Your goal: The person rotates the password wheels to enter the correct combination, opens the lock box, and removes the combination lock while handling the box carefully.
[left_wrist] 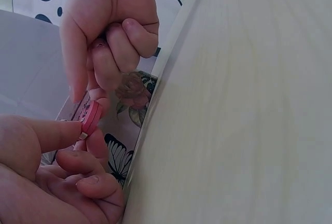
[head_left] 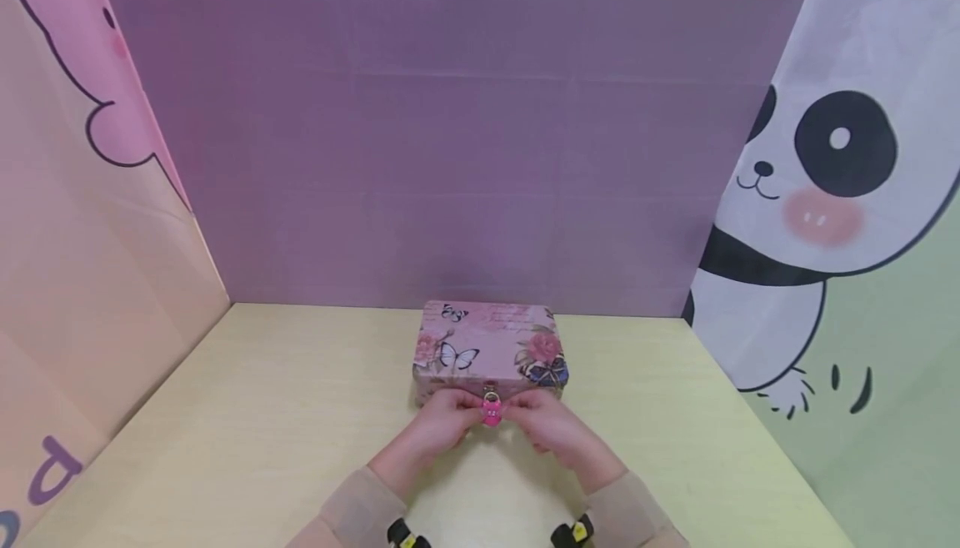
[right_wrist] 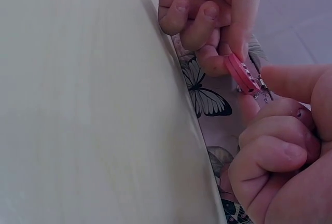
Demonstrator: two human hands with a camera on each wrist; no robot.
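Note:
A small pink combination padlock point(head_left: 492, 413) hangs by its shackle at the front latch of a pink tin box point(head_left: 495, 339) printed with flowers and butterflies. My left hand point(head_left: 447, 416) pinches one side of the padlock between thumb and index finger, its other fingers curled. From the opposite side my right hand point(head_left: 542, 420) holds the padlock with thumb and index finger, the thumb near the dials. In the right wrist view, dark number wheels line the edge of the padlock point(right_wrist: 244, 73). The dial numbers are too small to read.
The box stands on a pale wooden table point(head_left: 300, 414), near its back edge. Behind it rises a purple panel point(head_left: 450, 131). A panda-printed panel point(head_left: 847, 198) stands at the right and a pink cartoon panel point(head_left: 90, 281) at the left.

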